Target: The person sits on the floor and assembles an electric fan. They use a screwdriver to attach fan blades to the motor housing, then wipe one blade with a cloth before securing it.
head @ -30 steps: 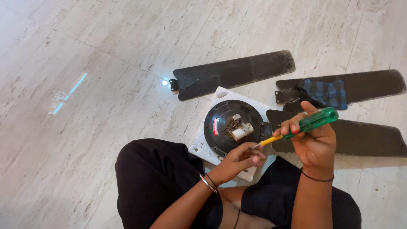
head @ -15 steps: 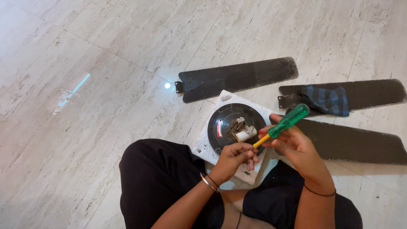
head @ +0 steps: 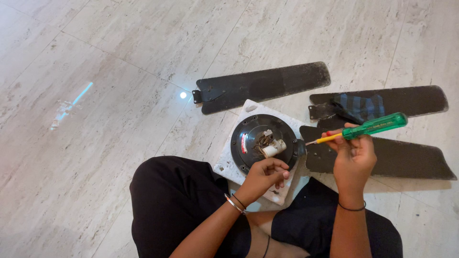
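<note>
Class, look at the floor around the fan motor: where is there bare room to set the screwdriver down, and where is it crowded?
Bare floor lies left of the motor and blade. Right is crowded with blades and a cloth.

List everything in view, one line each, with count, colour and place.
fan motor housing: 1, black, round, on the foam slab
foam slab: 1, white, on the floor by the knees
fan blades: 3, dark, on the floor beyond and right of the motor
cloth: 1, blue checked, on the far right blade
screwdriver: 1, green handle, yellow shaft, in the right hand
floor: pale marble tiles
left hand: at the housing's near rim
right hand: gripping the screwdriver
</note>
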